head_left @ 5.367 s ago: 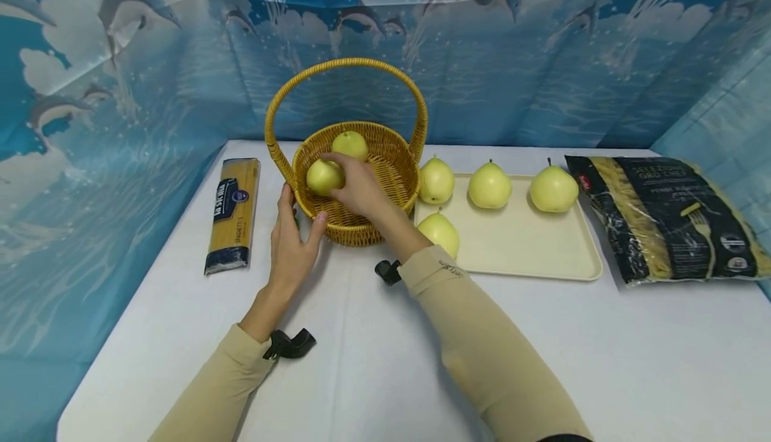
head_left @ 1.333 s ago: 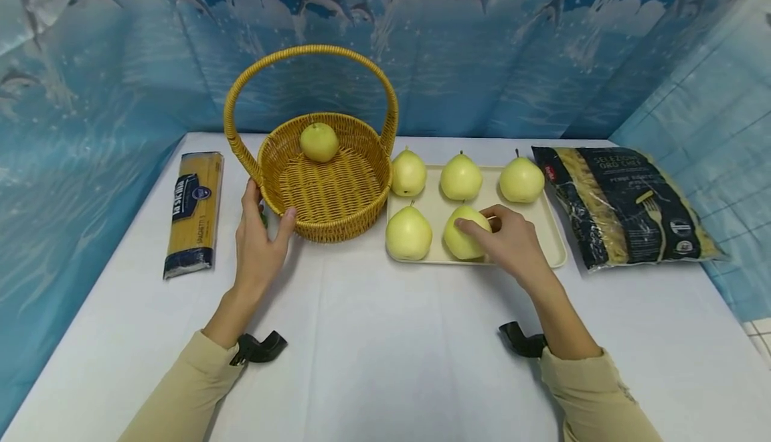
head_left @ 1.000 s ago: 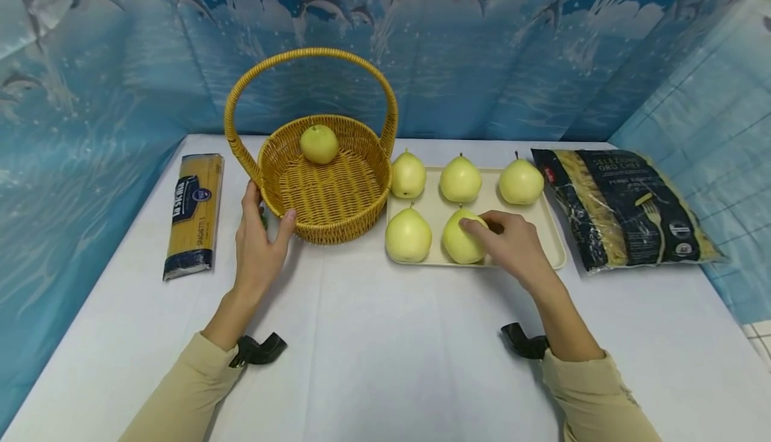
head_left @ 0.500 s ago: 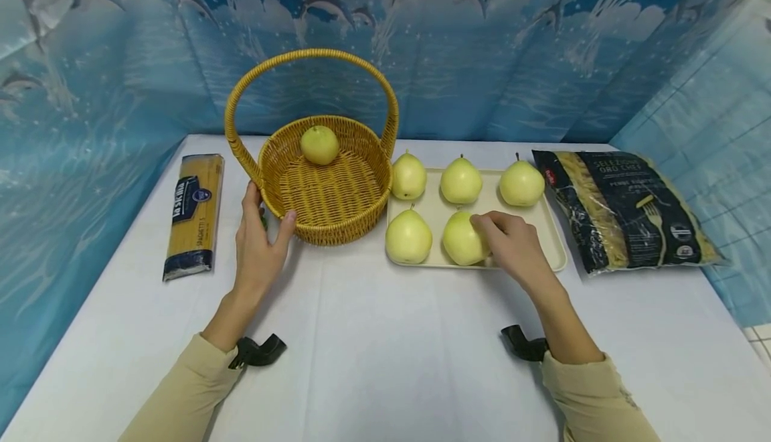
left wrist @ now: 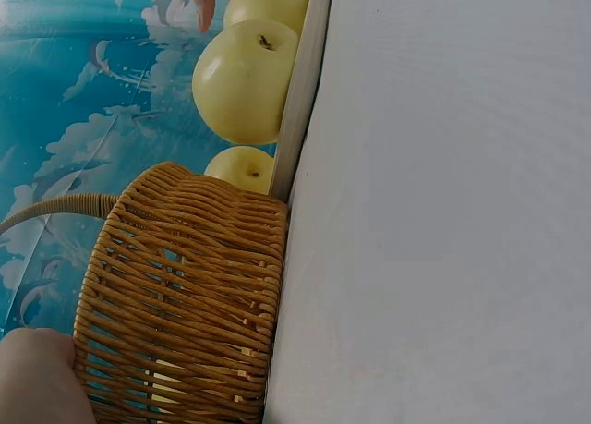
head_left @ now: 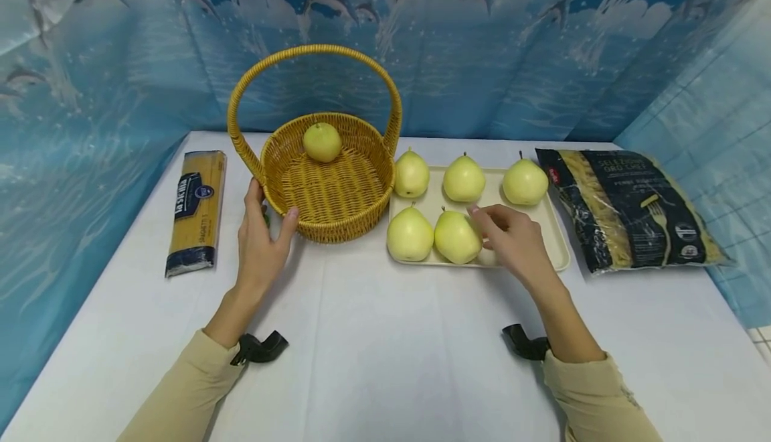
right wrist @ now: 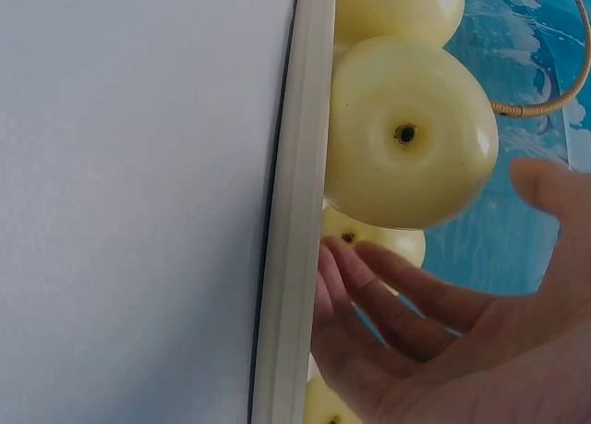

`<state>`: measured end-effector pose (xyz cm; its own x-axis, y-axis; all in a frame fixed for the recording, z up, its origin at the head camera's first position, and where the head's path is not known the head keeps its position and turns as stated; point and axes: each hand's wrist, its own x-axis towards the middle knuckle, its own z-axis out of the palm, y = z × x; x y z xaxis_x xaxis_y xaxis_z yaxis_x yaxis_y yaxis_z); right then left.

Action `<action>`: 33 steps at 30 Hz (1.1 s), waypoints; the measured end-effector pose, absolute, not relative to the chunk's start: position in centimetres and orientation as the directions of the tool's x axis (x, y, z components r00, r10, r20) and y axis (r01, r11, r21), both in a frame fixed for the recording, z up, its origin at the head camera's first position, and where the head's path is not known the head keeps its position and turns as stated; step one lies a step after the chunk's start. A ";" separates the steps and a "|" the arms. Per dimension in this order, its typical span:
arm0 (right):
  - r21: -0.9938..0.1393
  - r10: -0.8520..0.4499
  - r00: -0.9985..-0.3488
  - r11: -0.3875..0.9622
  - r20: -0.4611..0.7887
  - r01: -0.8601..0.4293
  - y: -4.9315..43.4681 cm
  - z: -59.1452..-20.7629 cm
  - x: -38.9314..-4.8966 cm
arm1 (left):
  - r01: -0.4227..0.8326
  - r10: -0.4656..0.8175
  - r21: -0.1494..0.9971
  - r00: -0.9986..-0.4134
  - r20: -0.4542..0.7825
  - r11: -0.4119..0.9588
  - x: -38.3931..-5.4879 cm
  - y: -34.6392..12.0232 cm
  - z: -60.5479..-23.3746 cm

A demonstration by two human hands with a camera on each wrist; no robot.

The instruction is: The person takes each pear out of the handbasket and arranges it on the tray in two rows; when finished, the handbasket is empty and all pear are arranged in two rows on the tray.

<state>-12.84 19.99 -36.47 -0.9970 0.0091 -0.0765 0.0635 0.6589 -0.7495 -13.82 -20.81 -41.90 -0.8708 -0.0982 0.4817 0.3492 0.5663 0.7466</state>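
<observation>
My left hand (head_left: 262, 244) rests against the near left side of the wicker basket (head_left: 337, 231), thumb and fingers spread along its outer wall. One pear (head_left: 322, 142) lies inside at the back. In the left wrist view the thumb (left wrist: 37, 378) touches the woven wall. On the cream tray (head_left: 557, 241), my right hand (head_left: 512, 238) stands just right of the front pear (head_left: 458, 237). Its fingers are apart from that pear in the right wrist view, with a gap around the fruit (right wrist: 411, 133). Another pear (head_left: 409, 234) sits to its left, nearly touching it.
Three pears stand along the tray's back side, the middle one (head_left: 464, 179) among them. A spaghetti packet (head_left: 195, 213) lies left of the basket. Right of the tray is a black pasta bag (head_left: 632, 207). A dolphin-print curtain (head_left: 458, 60) hangs behind the white table (head_left: 373, 348).
My right hand has carried a pear from the basket to the tray's front row. In the last half second that pear shifted slightly left and the fingers came off it. My left hand stays at the basket.
</observation>
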 end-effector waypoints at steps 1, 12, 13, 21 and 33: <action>-0.757 0.000 -0.996 0.649 -0.090 0.068 20.0 -36.4 -12.8 | 0.352 -0.096 0.746 -0.870 0.484 0.566 -13.8 -20.8 -41.9; -0.798 -0.257 -0.948 0.602 -0.190 -0.003 20.0 -36.6 -13.1 | 0.361 -0.094 0.741 -0.865 0.492 0.566 -13.9 -20.9 -41.9; -0.800 -0.259 -0.948 0.600 -0.184 -0.009 20.0 -36.7 -13.1 | 0.359 -0.095 0.743 -0.866 0.491 0.566 -13.9 -20.9 -41.9; -0.710 -0.117 -0.979 0.703 -0.167 0.037 20.5 -36.0 -12.8 | 0.377 -0.085 0.737 -0.859 0.504 0.561 -14.0 -20.8 -41.8; -0.714 -0.090 -0.952 0.683 -0.294 0.156 21.0 -35.5 -13.0 | 0.377 -0.086 0.742 -0.861 0.501 0.554 -13.9 -20.8 -41.8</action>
<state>-13.00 21.00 -35.47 -0.9516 -0.0901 -0.2938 0.1558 0.6828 -0.7138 -13.94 -20.79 -41.84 -0.8609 -0.0862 0.5015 0.3769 0.5540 0.7423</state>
